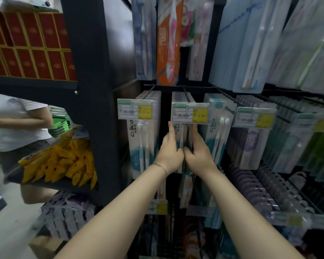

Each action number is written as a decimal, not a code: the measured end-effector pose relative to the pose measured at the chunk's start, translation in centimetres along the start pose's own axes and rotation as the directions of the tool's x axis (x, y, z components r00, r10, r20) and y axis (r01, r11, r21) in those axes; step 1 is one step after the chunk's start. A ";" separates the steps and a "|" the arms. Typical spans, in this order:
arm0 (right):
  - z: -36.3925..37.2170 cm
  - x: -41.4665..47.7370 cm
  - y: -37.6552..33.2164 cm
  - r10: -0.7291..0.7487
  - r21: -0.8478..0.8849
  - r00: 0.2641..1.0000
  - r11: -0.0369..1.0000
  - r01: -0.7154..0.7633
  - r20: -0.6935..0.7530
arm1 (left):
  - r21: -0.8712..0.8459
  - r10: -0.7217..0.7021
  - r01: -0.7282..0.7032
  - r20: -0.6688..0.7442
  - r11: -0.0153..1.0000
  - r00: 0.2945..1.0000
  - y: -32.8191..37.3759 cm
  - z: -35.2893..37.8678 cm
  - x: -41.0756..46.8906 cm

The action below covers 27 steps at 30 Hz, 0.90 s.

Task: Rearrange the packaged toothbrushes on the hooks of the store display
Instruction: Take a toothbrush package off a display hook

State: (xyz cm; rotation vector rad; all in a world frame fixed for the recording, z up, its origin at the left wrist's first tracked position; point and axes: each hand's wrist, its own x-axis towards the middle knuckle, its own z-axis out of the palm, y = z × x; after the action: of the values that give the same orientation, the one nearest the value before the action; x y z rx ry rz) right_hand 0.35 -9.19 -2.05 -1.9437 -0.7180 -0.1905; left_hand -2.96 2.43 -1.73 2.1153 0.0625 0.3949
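Black metal makes up the display rack (94, 90), which carries rows of hanging goods. In its middle row a stack of toothbrush packs (178, 98) hangs between a neighbouring stack (142, 143) and more packs on the other side. Both hands hold this stack from its sides. The left hand (169, 148) lays its forefinger straight up the left edge, with the other fingers curled against the front. The right hand (198, 150) clasps the right edge, fingers running upward and thumb tucked in at the front. The packs are likely light card and clear plastic, stiff along their length but slick and quick to fan apart. It seems wise to squeeze the whole stack by its edges and to slide it level along the hook (187, 95). The price tag (190, 113) at the hook's tip hides the tops of the front packs.
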 end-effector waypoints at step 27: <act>1.8 -2.8 -2.0 -0.299 -0.303 0.950 0.917 0.261 -0.087 | 0.438 0.327 -0.178 -0.294 0.881 0.898 1.4 -4.1 -8.2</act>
State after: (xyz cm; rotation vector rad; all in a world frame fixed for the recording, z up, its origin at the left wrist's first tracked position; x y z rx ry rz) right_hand -3.35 -8.10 -2.57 -2.0706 -0.9207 -0.6261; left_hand -12.11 3.41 -0.59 2.4373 0.0799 1.0061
